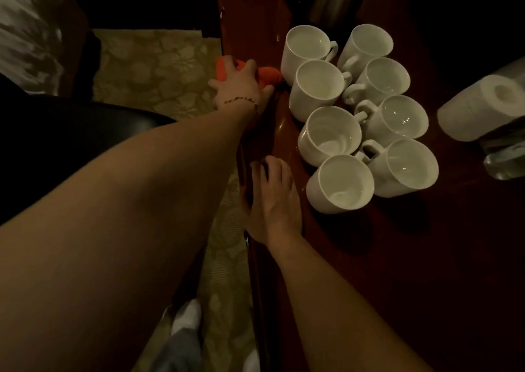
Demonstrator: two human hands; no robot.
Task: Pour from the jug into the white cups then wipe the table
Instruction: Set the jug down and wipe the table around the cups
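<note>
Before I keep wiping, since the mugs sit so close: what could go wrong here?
1. The left hand presses the orange cloth beside the nearest white cups; a wide sweep could knock one over.
2. The cups stand tightly clustered, so one bump may topple several.
3. The cloth lies at the table edge and could slip off.

Dim, warm-tinted, blurred, bowed edges

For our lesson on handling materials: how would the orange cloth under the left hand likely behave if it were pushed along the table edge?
The cloth looks bunched under the left hand, so it is probably floppy and would crumple rather than slide stiffly. The table looks glossy, so it may glide easily.
</note>
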